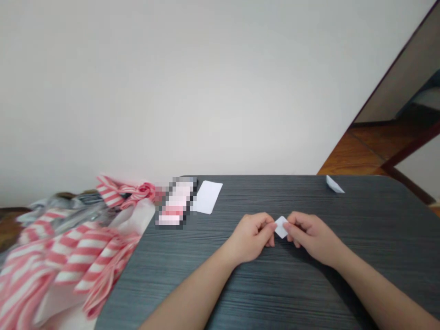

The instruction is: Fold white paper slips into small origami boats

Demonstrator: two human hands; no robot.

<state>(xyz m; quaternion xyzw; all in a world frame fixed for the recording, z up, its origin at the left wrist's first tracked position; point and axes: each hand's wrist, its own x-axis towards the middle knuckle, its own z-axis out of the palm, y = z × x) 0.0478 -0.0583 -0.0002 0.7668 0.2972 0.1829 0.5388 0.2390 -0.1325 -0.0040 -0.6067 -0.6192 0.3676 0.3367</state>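
Note:
A small white piece of folded paper (281, 228), diamond-shaped from here, is held just over the dark table (192, 270). My left hand (252, 236) pinches its left corner between thumb and fingers. On the opposite side, my right hand (311, 236) grips the right corner the same way. Both thumbs lie on the face turned towards me, and the fingertips behind the paper are partly hidden.
White paper sheets (208, 197) lie at the back left, beside a blurred-out phone-like object (176, 202). A folded white paper piece (334, 184) rests near the far right edge. Red-and-white striped cloth (82, 256) is heaped left of the table; a pale wall (206, 91) stands behind.

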